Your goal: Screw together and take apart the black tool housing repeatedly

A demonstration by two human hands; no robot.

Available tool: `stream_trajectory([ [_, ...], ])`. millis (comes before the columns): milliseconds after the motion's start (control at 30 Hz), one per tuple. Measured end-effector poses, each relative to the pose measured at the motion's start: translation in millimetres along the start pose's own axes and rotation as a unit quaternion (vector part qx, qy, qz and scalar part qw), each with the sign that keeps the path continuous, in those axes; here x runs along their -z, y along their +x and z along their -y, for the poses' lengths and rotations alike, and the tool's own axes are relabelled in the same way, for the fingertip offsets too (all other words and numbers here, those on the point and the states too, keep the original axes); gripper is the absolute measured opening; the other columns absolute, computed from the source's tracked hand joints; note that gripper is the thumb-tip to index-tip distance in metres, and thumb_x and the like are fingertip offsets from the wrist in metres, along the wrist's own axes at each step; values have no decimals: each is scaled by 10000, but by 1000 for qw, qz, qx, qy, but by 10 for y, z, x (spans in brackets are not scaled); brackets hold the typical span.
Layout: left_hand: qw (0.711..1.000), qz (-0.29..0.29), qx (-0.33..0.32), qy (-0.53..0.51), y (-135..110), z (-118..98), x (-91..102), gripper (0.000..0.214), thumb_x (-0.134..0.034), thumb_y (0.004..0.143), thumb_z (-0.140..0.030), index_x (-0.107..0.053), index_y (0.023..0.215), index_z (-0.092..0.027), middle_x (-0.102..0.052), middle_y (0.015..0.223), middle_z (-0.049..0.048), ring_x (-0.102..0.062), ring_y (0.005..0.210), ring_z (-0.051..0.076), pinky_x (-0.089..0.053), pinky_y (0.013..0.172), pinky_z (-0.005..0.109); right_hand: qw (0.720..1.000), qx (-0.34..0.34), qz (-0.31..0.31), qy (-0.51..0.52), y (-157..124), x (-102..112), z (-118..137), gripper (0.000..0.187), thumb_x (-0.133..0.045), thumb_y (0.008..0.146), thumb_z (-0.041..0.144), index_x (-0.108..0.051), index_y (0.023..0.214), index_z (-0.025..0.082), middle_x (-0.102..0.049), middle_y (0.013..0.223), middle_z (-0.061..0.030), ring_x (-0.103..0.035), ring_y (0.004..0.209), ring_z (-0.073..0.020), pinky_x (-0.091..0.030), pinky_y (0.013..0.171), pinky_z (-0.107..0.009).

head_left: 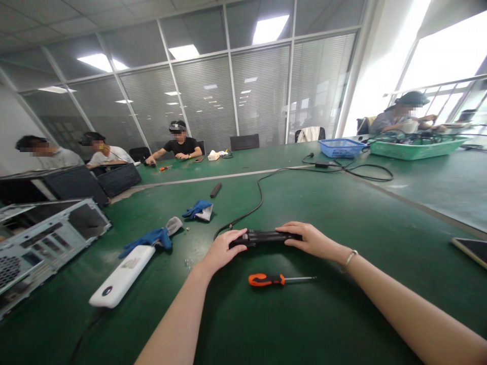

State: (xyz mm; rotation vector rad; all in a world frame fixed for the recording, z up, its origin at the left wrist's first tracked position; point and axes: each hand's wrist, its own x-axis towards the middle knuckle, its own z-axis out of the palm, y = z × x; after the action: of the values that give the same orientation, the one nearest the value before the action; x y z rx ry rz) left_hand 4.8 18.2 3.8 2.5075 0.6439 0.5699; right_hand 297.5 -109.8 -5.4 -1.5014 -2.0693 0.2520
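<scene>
A long black device [264, 236] lies flat on the green table [323, 314] with a black cable running away from its left end. My left hand [221, 250] grips its left end, fingers curled over it. My right hand [310, 240] lies over its right end, fingers wrapped on top; a bracelet is on that wrist. An orange-and-black screwdriver [279, 279] lies just in front of the device, nearer to me, with its shaft pointing right.
A white power bank [122, 275] and blue gloves [152, 237] [198, 209] lie at left, beside an open computer case [41, 243]. A phone [472, 249] sits at the right edge. Blue [340, 147] and green [414, 147] baskets stand at the far right. Several people sit around the table's far sides.
</scene>
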Motion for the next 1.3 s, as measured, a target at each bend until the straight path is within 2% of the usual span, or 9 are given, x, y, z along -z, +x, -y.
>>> stream_trajectory([
  [400, 999, 23, 30, -6, 31, -99, -5, 532, -722, 747, -211, -593, 1263, -222, -592, 1305, 58, -539, 1211, 259, -358, 1081, 397, 1000, -22, 9, 9, -43, 19, -98, 426, -585, 857, 400, -601, 1255, 251, -633, 1217, -84, -611, 1066, -242, -462, 957, -388],
  [667, 999, 4, 32, 4, -24, -113, -58, 468, -710, 746, -239, -584, 1196, -237, -639, 1203, 42, -596, 1090, 242, -438, 964, 355, 999, -41, 12, 5, -52, 39, -59, 404, -597, 843, 410, -624, 1215, 255, -656, 1158, -70, -630, 994, -228, -491, 905, -383],
  [767, 1000, 0, 28, -2, -36, -119, -67, 445, -709, 753, -272, -575, 1177, -242, -644, 1173, 36, -606, 1055, 234, -453, 917, 339, 997, -39, -44, -49, -52, 19, 51, 412, -634, 811, 438, -649, 1175, 247, -628, 1182, -99, -592, 1048, -264, -466, 933, -445],
  [867, 1000, -11, 25, -3, -40, -127, -81, 419, -728, 734, -265, -588, 1127, -232, -651, 1138, 38, -609, 1033, 235, -449, 907, 336, 992, -21, -98, -76, -42, -18, 352, 439, -648, 805, 438, -633, 1187, 221, -605, 1179, -121, -569, 1057, -270, -467, 918, -445],
  [967, 1000, -17, 23, -4, -40, -127, -93, 414, -754, 704, -259, -600, 1086, -224, -657, 1103, 40, -609, 1016, 239, -445, 905, 339, 999, 29, 11, -12, -43, -94, 759, 457, -671, 787, 463, -627, 1175, 226, -641, 1056, -81, -628, 856, -194, -525, 737, -307],
  [1033, 1000, -23, 18, -8, -40, -123, -99, 418, -761, 698, -258, -602, 1083, -223, -658, 1098, 39, -610, 1014, 238, -443, 911, 340, 992, 68, 103, -12, -43, -147, 989, 429, -716, 754, 421, -643, 1134, 237, -659, 967, -49, -639, 774, -178, -525, 677, -278],
  [1100, 1000, -26, 12, -11, -42, -119, -103, 417, -759, 702, -253, -601, 1087, -227, -657, 1105, 37, -609, 1017, 233, -441, 917, 337, 986, 93, 132, -41, -21, -159, 1141, 299, -690, 786, 303, -657, 1076, 238, -667, 901, -34, -646, 762, -182, -528, 690, -285],
  [1200, 1000, -26, 11, -9, -50, -116, -112, 422, -754, 702, -248, -600, 1094, -226, -656, 1097, 36, -608, 1014, 233, -444, 915, 335, 993, 98, 39, -43, 70, -67, 1240, 278, -580, 859, 211, -606, 1135, 229, -673, 910, -42, -649, 770, -176, -534, 711, -293],
  [1300, 1000, -24, 13, -1, -61, -113, -119, 435, -761, 695, -245, -600, 1098, -222, -654, 1098, 36, -607, 1019, 236, -442, 922, 341, 986, 54, -159, -6, 181, 38, 1238, 526, -537, 894, 255, -366, 1390, 216, -660, 882, -44, -633, 672, -155, -548, 641, -282],
])
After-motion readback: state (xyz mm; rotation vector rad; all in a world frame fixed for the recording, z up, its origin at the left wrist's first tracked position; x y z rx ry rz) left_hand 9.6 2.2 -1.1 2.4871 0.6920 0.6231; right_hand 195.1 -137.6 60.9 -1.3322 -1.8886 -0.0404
